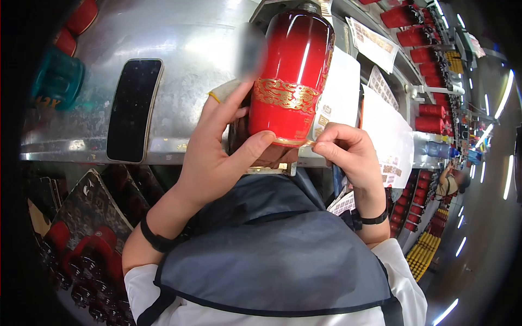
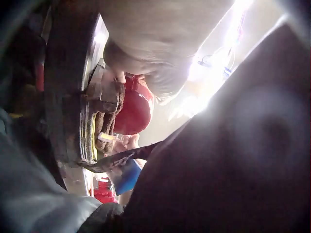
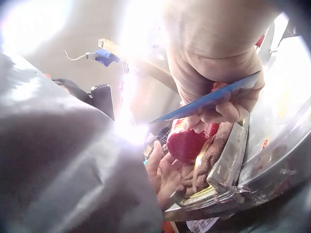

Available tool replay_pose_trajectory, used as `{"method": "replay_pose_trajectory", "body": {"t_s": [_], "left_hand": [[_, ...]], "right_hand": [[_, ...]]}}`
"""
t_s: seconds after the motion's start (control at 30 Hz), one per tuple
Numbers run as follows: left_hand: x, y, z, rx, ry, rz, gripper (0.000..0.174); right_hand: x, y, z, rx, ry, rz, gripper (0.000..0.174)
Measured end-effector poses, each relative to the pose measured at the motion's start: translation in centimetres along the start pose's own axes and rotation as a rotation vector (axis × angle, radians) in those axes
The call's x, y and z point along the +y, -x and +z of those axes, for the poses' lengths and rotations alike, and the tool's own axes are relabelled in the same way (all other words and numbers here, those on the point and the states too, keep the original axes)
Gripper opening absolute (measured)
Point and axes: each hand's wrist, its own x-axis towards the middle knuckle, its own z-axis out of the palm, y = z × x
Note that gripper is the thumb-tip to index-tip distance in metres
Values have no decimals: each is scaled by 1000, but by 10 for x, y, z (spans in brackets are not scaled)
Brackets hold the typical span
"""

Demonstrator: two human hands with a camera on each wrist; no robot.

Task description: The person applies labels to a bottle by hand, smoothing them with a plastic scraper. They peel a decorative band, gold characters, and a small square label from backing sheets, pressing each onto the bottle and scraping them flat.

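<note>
Head view: bright, even indoor light comes from strip lamps (image 1: 508,92) curving down the right edge. A white streak of glare runs down the red bottle (image 1: 293,76), and the metal surface (image 1: 190,43) shines pale. Fisheye bending warps the edges, the corners go black, and a small smeared patch sits upper centre. Left wrist view: dim and soft, with blown-out light at upper right and a dark blurred mass on the right. Right wrist view: washed-out glare fills upper left and centre, the left is blurred grey, and only the blue card (image 3: 209,99) looks crisp.
</note>
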Motion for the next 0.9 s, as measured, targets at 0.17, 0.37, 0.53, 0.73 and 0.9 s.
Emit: {"method": "replay_pose_trajectory", "body": {"t_s": [0.17, 0.37, 0.53, 0.73, 0.9], "left_hand": [[5, 0, -1, -67, 28, -74, 64], [5, 1, 0, -69, 28, -80, 60], [-2, 4, 6, 34, 115, -72, 52], [0, 8, -2, 82, 169, -105, 38], [-1, 13, -2, 122, 242, -140, 35]], "right_hand": [[-11, 15, -4, 20, 69, -104, 10], [-17, 20, -2, 33, 91, -117, 11], [-8, 14, -4, 43, 73, -81, 12], [-4, 9, -1, 47, 45, -61, 11], [-5, 7, 1, 36, 33, -57, 11]]}}
